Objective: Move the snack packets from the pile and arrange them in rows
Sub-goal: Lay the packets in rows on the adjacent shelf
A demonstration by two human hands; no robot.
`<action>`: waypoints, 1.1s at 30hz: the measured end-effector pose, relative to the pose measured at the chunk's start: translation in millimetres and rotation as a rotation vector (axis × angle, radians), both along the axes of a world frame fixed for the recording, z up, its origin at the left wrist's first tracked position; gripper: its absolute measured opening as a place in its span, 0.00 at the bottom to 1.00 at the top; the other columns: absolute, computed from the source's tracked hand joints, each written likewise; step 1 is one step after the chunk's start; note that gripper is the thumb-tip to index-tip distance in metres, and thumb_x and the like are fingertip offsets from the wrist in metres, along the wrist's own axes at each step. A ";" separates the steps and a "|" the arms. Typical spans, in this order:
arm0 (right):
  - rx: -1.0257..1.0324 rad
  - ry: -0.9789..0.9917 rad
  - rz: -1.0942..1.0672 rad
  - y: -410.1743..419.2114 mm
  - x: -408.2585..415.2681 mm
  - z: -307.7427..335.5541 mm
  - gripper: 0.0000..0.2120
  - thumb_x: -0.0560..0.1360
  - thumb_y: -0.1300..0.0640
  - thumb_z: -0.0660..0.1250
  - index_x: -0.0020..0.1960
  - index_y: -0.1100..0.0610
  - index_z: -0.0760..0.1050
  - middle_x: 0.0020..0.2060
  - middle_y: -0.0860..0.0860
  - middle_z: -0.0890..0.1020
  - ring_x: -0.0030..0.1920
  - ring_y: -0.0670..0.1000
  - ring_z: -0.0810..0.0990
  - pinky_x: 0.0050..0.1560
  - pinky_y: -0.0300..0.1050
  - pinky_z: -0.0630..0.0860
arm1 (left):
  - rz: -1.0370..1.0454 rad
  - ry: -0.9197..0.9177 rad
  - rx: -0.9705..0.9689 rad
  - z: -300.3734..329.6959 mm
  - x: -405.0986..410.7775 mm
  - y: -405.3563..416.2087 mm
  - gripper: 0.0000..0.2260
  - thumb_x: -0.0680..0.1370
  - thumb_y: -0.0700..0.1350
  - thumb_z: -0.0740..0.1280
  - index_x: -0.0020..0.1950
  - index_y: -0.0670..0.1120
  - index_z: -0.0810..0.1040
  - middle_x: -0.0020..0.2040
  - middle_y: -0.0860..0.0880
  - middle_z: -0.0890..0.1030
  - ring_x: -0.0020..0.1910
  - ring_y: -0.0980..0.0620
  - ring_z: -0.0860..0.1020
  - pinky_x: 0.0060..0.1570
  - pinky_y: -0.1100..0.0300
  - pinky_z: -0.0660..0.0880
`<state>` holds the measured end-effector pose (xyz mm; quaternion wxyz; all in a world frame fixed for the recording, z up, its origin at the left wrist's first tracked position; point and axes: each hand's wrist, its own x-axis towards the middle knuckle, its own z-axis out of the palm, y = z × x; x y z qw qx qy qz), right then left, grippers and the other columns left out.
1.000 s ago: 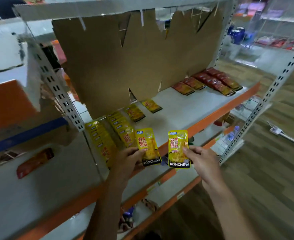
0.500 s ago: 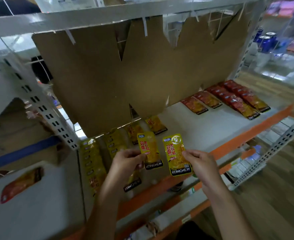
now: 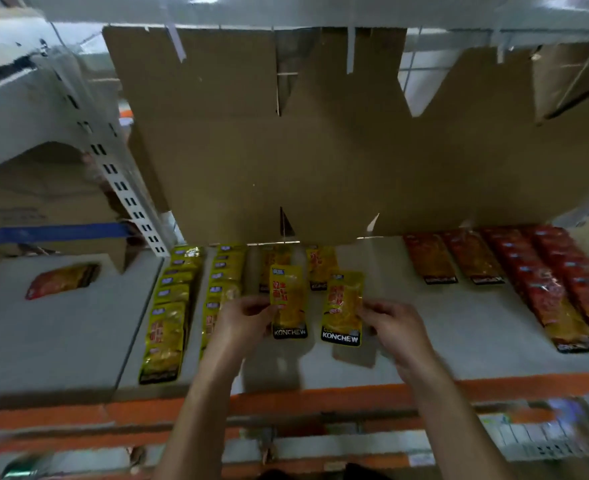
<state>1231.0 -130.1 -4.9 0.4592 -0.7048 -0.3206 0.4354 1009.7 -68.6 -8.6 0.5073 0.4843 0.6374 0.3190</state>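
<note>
The left hand (image 3: 243, 318) pinches one yellow KONCHEW snack packet (image 3: 288, 301) by its left edge, fingers curled round it. The right hand (image 3: 395, 327) pinches a second yellow packet (image 3: 342, 308) by its right edge. Both packets hang upright, side by side, just above the grey shelf (image 3: 424, 327). On the shelf to the left lie two rows of yellow packets (image 3: 168, 313), overlapping one another; two more lie behind the held ones. Red packets (image 3: 542, 278) lie in rows to the right. A cardboard sheet (image 3: 321, 161) stands at the back.
</note>
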 end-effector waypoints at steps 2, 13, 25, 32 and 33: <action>0.005 -0.008 0.033 8.0 5.6 0.3 0.09 0.76 0.58 0.72 0.38 0.49 0.83 0.31 0.44 0.84 0.34 0.43 0.81 0.37 0.43 0.73 | 0.039 0.032 0.015 1.2 3.2 -5.5 0.04 0.77 0.41 0.72 0.46 0.50 0.85 0.37 0.53 0.85 0.34 0.55 0.81 0.34 0.60 0.78; -0.012 -0.094 0.148 57.2 11.8 -7.6 0.11 0.73 0.59 0.73 0.34 0.48 0.82 0.35 0.46 0.85 0.37 0.45 0.80 0.40 0.43 0.73 | 0.103 0.176 0.089 5.7 9.2 13.0 0.12 0.74 0.44 0.73 0.39 0.63 0.84 0.38 0.55 0.85 0.43 0.48 0.84 0.49 0.42 0.81; -0.056 -0.154 0.159 99.4 15.0 -18.8 0.15 0.74 0.56 0.71 0.29 0.50 0.81 0.33 0.53 0.84 0.34 0.46 0.77 0.35 0.40 0.69 | 0.041 0.482 0.177 18.7 17.2 43.4 0.09 0.79 0.41 0.68 0.56 0.42 0.84 0.52 0.43 0.85 0.47 0.49 0.79 0.41 0.62 0.66; -0.102 -0.172 0.166 112.7 17.8 -25.2 0.11 0.73 0.56 0.72 0.34 0.60 0.83 0.34 0.60 0.83 0.34 0.50 0.75 0.37 0.43 0.67 | 0.025 0.530 0.147 11.3 20.6 55.0 0.07 0.77 0.40 0.68 0.51 0.43 0.85 0.45 0.45 0.84 0.44 0.49 0.80 0.33 0.61 0.67; -0.119 -0.171 0.161 113.4 18.7 -25.3 0.13 0.73 0.56 0.72 0.30 0.56 0.82 0.30 0.55 0.82 0.33 0.49 0.75 0.36 0.43 0.67 | 0.018 0.555 0.144 9.3 20.5 56.4 0.06 0.77 0.39 0.68 0.49 0.42 0.85 0.43 0.45 0.84 0.41 0.50 0.78 0.32 0.63 0.67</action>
